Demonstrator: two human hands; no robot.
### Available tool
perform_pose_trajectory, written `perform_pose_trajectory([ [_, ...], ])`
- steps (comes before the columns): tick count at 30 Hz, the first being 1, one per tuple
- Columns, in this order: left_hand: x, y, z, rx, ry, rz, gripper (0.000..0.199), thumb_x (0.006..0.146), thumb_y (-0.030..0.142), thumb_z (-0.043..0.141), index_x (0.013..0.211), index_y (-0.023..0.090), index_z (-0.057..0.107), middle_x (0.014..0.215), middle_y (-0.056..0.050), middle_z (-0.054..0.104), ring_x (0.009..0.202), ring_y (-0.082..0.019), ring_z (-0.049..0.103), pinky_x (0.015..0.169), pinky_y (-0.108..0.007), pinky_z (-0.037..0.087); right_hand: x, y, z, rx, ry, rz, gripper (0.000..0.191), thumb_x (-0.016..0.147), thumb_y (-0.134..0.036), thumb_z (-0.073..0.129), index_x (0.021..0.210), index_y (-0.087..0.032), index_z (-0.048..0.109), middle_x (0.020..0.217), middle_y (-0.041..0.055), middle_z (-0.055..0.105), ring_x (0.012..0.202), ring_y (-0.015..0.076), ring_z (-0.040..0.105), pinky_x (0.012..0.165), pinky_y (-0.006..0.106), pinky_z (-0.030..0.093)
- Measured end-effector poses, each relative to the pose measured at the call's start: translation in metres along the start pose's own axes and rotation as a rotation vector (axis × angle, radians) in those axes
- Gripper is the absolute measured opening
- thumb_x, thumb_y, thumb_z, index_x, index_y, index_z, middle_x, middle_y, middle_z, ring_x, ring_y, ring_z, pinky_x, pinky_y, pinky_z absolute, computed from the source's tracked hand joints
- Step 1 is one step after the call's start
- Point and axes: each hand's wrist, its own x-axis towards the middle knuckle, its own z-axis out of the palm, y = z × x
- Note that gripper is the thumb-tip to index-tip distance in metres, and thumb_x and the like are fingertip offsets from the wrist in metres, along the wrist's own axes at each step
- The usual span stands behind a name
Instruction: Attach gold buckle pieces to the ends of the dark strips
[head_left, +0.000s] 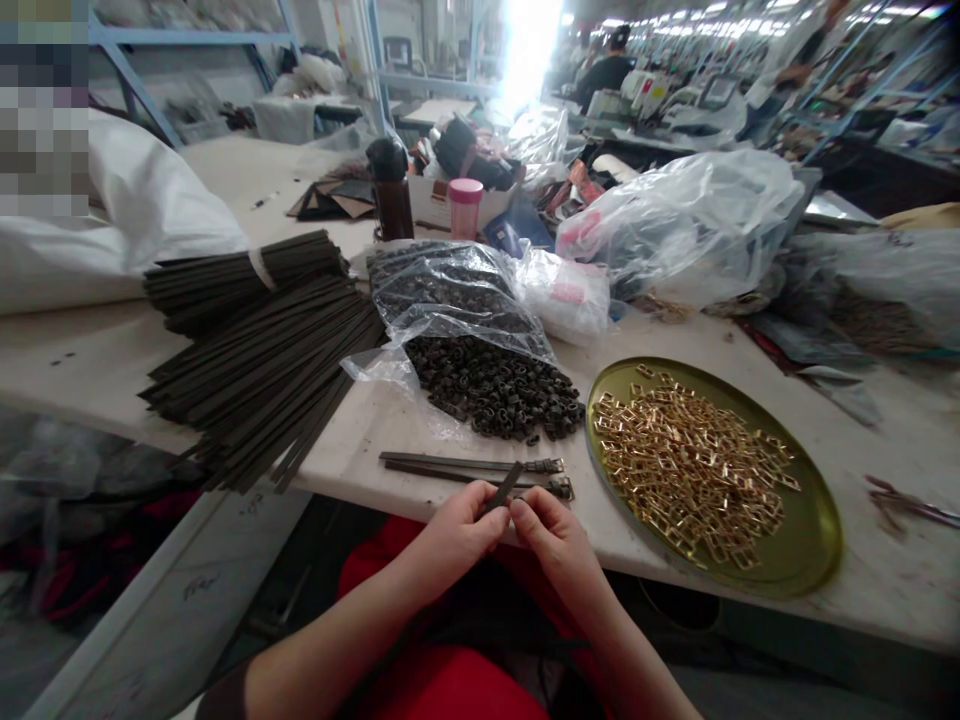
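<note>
At the table's front edge, my left hand [472, 525] is closed round a dark narrow strap [508, 482], whose end sticks up at a slant. My right hand [551, 530] touches it, thumb and fingers pinched together; whatever lies between them is hidden. Just beyond my hands lie two finished-looking straps [465, 462] with small metal buckles [556, 466] at their right ends. Behind these is a heap of small dark loops [499, 390], spilling from a clear plastic bag [457, 290]. Gold-coloured buckle frames [694, 470] fill much of a round brass-coloured tray [814, 560] to the right.
Bundled dark straps [262, 370] fan out on the left of the white table [360, 490]. A dark bottle [390, 190], a pink-lidded jar [466, 210] and a large plastic bag [682, 225] stand behind. Pliers-like tool handles [911, 500] lie far right. People work in the background.
</note>
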Motion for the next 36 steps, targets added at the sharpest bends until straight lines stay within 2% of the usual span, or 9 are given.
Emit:
perform_pose_trajectory([
  [3,-0.003,0.001,-0.002,-0.244,-0.055,-0.147,0.021,0.075,0.02,0.043,0.092,0.015,0.052,0.052,0.008,0.043,0.038,-0.005,0.031,0.038,-0.018,0.023,-0.005,0.001,-0.001,-0.009,-0.017,0.019,0.035,0.08,-0.05,0.05,0.063,-0.019,0.044,0.055,-0.0048,0.037,0.051,0.0099,0.035,0.048,0.023,0.029],
  [7,-0.006,-0.001,-0.006,-0.493,-0.153,-0.219,0.027,0.067,0.014,0.047,0.092,0.014,0.057,0.06,0.005,0.047,0.041,-0.003,0.035,0.039,-0.015,0.026,-0.01,0.003,0.0,0.057,-0.008,0.05,0.032,0.079,-0.048,0.052,0.067,-0.019,0.051,0.056,-0.0038,0.042,0.052,0.0108,0.038,0.049,0.023,0.031],
  [16,-0.013,0.005,0.0,-0.419,-0.067,-0.262,0.033,0.07,0.012,0.052,0.103,0.014,0.054,0.073,0.001,0.056,0.054,-0.005,0.054,0.045,-0.013,0.04,-0.016,-0.005,0.004,0.262,0.152,0.104,0.026,0.073,-0.042,0.061,0.089,-0.021,0.059,0.067,-0.0021,0.054,0.06,0.0122,0.047,0.056,0.024,0.04],
  [21,-0.017,0.007,-0.003,-0.432,-0.092,-0.281,0.042,0.064,0.006,0.054,0.105,0.016,0.054,0.087,-0.003,0.059,0.068,-0.009,0.061,0.056,-0.016,0.048,-0.02,0.001,0.006,0.409,0.104,0.177,0.028,0.073,-0.043,0.063,0.092,-0.022,0.057,0.06,-0.004,0.049,0.052,0.0103,0.045,0.05,0.023,0.04],
  [25,-0.017,0.003,-0.006,-0.333,-0.136,-0.223,0.037,0.065,0.007,0.05,0.101,0.014,0.055,0.083,-0.002,0.058,0.057,-0.005,0.055,0.045,-0.013,0.041,-0.02,0.006,0.004,0.499,0.042,0.216,0.035,0.068,-0.037,0.07,0.098,-0.023,0.058,0.069,-0.002,0.057,0.058,0.0105,0.05,0.056,0.024,0.042],
  [28,-0.015,-0.005,-0.005,-0.167,-0.091,-0.12,0.02,0.077,0.02,0.046,0.095,0.014,0.054,0.067,0.003,0.052,0.043,-0.003,0.042,0.038,-0.014,0.031,-0.018,0.006,0.002,0.514,0.077,0.203,0.028,0.071,-0.041,0.067,0.09,-0.022,0.061,0.063,-0.0029,0.056,0.053,0.0082,0.046,0.052,0.021,0.041],
  [30,-0.015,-0.009,-0.004,-0.021,-0.048,-0.017,0.019,0.083,0.031,0.043,0.086,0.015,0.053,0.057,0.006,0.045,0.04,-0.004,0.037,0.039,-0.016,0.028,-0.015,0.005,0.003,0.601,0.123,0.213,0.028,0.07,-0.044,0.068,0.081,-0.02,0.063,0.057,-0.0041,0.051,0.05,0.0068,0.043,0.048,0.019,0.038],
  [33,-0.016,-0.011,-0.001,0.214,-0.008,0.135,0.028,0.086,0.038,0.042,0.073,0.016,0.054,0.054,0.005,0.045,0.047,-0.008,0.042,0.046,-0.019,0.031,-0.013,0.003,0.007,0.76,0.159,0.264,0.028,0.063,-0.042,0.073,0.07,-0.018,0.061,0.054,-0.0051,0.046,0.048,0.006,0.039,0.046,0.019,0.037],
  [36,-0.018,-0.007,0.001,0.382,0.016,0.239,0.026,0.087,0.032,0.041,0.077,0.016,0.06,0.071,0.0,0.06,0.066,-0.013,0.053,0.061,-0.021,0.037,-0.013,0.001,0.011,0.812,0.145,0.301,0.027,0.063,-0.038,0.074,0.074,-0.017,0.062,0.058,-0.0047,0.049,0.049,0.0055,0.04,0.049,0.018,0.039],
])
